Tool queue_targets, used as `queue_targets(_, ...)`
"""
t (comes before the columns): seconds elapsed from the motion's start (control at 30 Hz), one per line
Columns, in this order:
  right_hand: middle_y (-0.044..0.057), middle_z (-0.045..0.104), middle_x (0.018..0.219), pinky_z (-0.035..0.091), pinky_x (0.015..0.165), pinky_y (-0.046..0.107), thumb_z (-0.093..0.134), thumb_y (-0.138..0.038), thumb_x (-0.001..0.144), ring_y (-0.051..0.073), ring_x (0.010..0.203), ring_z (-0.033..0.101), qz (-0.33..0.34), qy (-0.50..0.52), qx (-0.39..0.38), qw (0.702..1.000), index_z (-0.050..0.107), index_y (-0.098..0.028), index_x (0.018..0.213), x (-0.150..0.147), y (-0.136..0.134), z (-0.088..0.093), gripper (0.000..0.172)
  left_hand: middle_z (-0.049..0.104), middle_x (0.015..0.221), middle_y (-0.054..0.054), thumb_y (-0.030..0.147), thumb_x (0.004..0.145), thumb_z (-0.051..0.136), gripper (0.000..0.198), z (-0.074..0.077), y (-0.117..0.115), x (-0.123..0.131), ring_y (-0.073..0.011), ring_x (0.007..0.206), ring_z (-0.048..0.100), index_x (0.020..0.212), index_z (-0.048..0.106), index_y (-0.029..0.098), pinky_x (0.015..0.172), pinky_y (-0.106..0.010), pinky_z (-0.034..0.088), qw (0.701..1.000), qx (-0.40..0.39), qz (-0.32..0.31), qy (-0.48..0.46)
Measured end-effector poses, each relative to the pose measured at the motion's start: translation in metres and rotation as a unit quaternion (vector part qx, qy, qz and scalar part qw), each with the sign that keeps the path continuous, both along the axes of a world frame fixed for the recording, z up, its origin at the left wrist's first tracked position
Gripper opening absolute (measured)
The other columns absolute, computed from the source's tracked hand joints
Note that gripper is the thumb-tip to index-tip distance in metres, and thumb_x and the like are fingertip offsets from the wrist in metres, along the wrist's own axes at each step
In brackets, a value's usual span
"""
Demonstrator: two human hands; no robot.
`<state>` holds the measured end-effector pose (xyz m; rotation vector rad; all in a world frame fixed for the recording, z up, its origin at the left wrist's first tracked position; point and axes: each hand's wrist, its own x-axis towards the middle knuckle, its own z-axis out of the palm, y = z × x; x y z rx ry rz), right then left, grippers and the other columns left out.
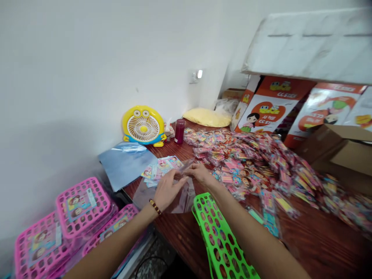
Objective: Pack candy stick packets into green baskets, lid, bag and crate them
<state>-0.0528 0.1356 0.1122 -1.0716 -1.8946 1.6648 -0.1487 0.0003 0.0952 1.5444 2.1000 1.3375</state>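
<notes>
Both hands meet over the middle of a dark wooden table (180, 236). A clear plastic bag (183, 197) lies under them, its upper edge raised between the fingers. My left hand (168, 188), with a beaded bracelet at the wrist, pinches that edge from the left. My right hand (200, 173) has its fingers closed on the same edge from the right. Printed cards (162, 167) lie in a loose pile just beyond my left hand. Below my right forearm stands a green perforated basket (216, 236) holding small colourful packets.
Many small packets (250, 159) cover the table's right side. Pink baskets (84, 205) are stacked at lower left. A yellow fan (143, 126), blue plastic sheets (126, 164) and a dark red cup (180, 131) stand or lie behind. Printed boxes (264, 110) and an open carton (334, 155) are at right.
</notes>
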Motion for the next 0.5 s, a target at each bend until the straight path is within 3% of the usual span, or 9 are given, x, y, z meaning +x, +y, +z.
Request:
queue_targets(0.1,-0.003,0.058,0.053,0.039,0.048,0.023,0.077,-0.03,0.051,0.01,0.049,0.051,-0.006,0.034,-0.028,0.999,0.051,-0.019,0.058,0.002,-0.003,0.0,0.029,0.065,0.084,-0.001,0.051,0.078,0.067,0.032,0.005,0.012,0.009,-0.0196,0.077,0.062,0.089,0.055,0.023,0.07,-0.031,0.045,1.0,-0.019,0.006,-0.021)
queue_targets(0.2,-0.002,0.06,0.055,0.04,0.05,0.024,0.08,-0.037,0.049,0.011,0.051,0.053,-0.005,0.059,-0.042,0.997,0.053,-0.018,0.061,0.005,-0.003,-0.002,0.035,0.063,0.077,0.002,0.038,0.08,0.064,0.018,0.004,0.021,0.009,-0.0171,0.071,0.06,0.083,0.055,0.023,0.067,-0.029,0.043,0.999,-0.019,-0.006,-0.046)
queue_targets(0.33,-0.004,0.053,0.05,0.036,0.048,0.024,0.081,-0.051,0.044,0.009,0.047,0.045,-0.012,0.081,-0.036,0.996,0.049,-0.019,0.055,0.011,0.004,-0.008,0.047,0.059,0.065,0.004,0.022,0.079,0.054,0.007,0.003,0.027,-0.009,-0.0143,0.063,0.058,0.072,0.054,0.022,0.062,-0.027,0.044,0.996,-0.01,-0.032,-0.087)
queue_targets(0.5,-0.008,0.043,0.047,0.028,0.046,0.022,0.079,-0.059,0.047,0.007,0.047,0.035,-0.035,0.095,-0.009,0.995,0.042,-0.021,0.053,0.011,0.008,-0.008,0.053,0.059,0.077,0.002,0.027,0.083,0.05,0.005,0.02,0.026,-0.014,-0.015,0.073,0.058,0.084,0.05,0.022,0.069,-0.028,0.046,0.994,0.031,0.002,-0.105)
